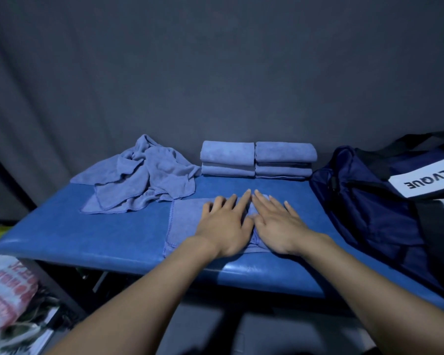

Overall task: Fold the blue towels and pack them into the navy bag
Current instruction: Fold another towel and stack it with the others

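A blue towel [183,221] lies flat on the blue padded table [87,234] near its front edge. My left hand [224,221] and my right hand [277,224] press down on it side by side, fingers straight and spread. A crumpled heap of blue towels [144,175] sits at the back left. Two short stacks of folded blue towels [256,160] stand at the back middle. The navy bag [374,211] with a white label sits on the table's right end.
A dark curtain [215,73] hangs right behind the table. Plastic bags and clutter [10,298] lie on the floor at the lower left, below the table's edge.
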